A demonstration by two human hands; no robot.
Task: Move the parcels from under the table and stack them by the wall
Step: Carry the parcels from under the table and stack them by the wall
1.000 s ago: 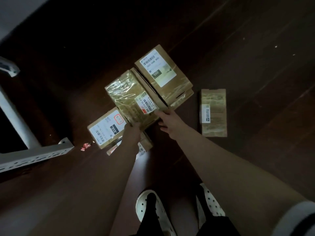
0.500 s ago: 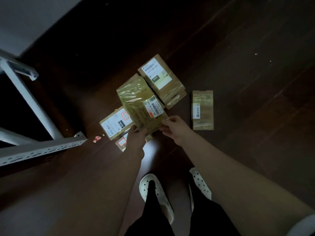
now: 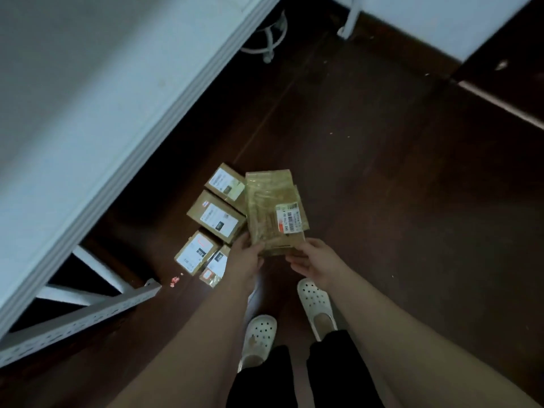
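I hold a taped brown parcel [image 3: 272, 210] with a white and orange label, lifted above the dark floor. My left hand [image 3: 245, 259] grips its near left corner. My right hand [image 3: 313, 260] holds the near right corner from below. Another parcel edge shows just behind it. On the floor to the left lie several labelled cardboard parcels: one far [image 3: 225, 182], one in the middle [image 3: 216, 216], one nearer [image 3: 195, 253] and a small one [image 3: 215, 266] by my left wrist.
A white table top [image 3: 88, 113] fills the left side, with its white perforated leg rail [image 3: 82, 316] on the floor. A white wall [image 3: 426, 19] runs along the top right. Red scraps [image 3: 175, 280] lie near the rail. My feet in white clogs [image 3: 259, 337] stand below.
I have stood up and lifted the taped parcel off the pile; both hands now carry it. The view swung so the table top and the far wall came into sight.
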